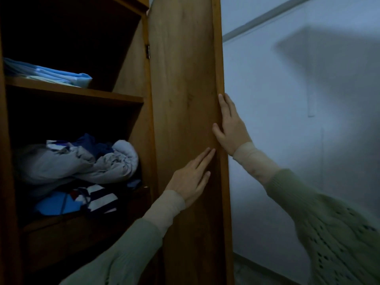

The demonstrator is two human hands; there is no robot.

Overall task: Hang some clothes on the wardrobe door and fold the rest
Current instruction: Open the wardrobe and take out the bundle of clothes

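At the far left, the open wardrobe (pixel 131 68) shows dark wooden shelves. On the upper shelf (pixel 82 93) lies a flat stack of folded light-blue cloth (pixel 51 74). On the shelf below sits a loose pile of clothes (pixel 78 165): a crumpled grey garment on top, dark blue fabric behind it, and a bright blue piece and a navy-and-white striped one underneath. None of these clothes is touched by either hand.

Just right of the shelves stands the wardrobe door (pixel 185 99), swung open so its broad wooden face is towards the camera, with a small hinge (pixel 147 51) at its left edge. The left hand (pixel 191 177) lies flat against the door's face, fingers straight and together, holding nothing. Just above and to the right, the right hand (pixel 230 128) is pressed open on the door's right edge, fingers extended upward, thumb on the front face, also gripping nothing. Both arms wear green knit sleeves over pale cuffs. Further right is a plain pale wall (pixel 298 99) with a shadow across it.
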